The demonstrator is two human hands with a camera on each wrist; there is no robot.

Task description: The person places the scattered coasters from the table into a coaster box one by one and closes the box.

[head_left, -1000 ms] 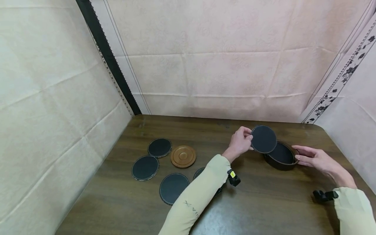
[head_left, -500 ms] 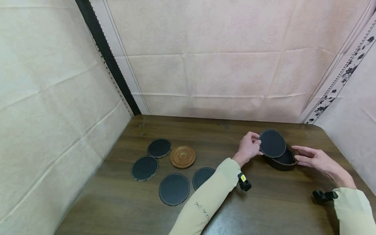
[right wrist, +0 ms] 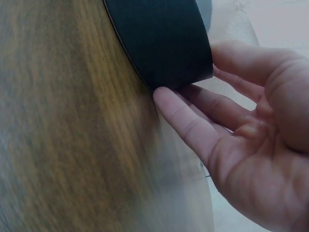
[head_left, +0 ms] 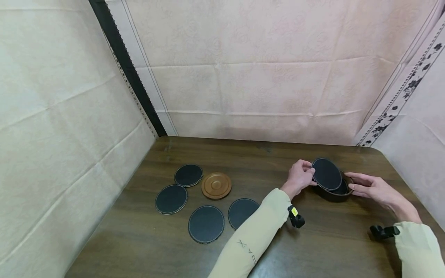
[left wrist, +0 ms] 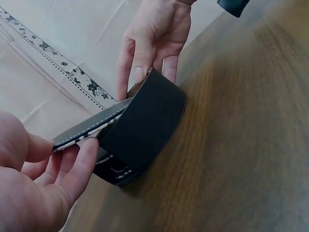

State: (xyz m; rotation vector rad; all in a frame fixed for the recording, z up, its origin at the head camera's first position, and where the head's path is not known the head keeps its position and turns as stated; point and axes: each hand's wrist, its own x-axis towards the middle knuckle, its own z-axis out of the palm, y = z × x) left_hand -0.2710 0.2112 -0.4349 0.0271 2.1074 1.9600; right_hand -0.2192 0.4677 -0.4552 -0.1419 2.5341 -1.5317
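Note:
My left hand [head_left: 299,178] pinches a round black coaster [head_left: 326,173] with pale edge stitching by its left edge. The coaster is tilted over the mouth of a round black coaster holder [head_left: 333,196], its lower part inside the rim. In the left wrist view the coaster's stitched edge [left wrist: 91,129] shows between thumb and fingers, and the holder's wall [left wrist: 149,121] stands beyond it. My right hand [head_left: 377,190] grips the holder's right side, thumb at the rim. A dark surface shows inside the holder; how many coasters lie there is hidden.
Several black coasters lie flat to the left, among them one at the front [head_left: 206,224] and one [head_left: 242,211] partly under my left sleeve. A brown ringed wooden disc [head_left: 216,185] lies among them. Cloth walls [head_left: 264,85] border the wooden table [head_left: 299,251].
My left hand has moved right and slightly toward me, bringing the coaster from the holder's left edge down over its opening. My right hand and the holder have stayed in place.

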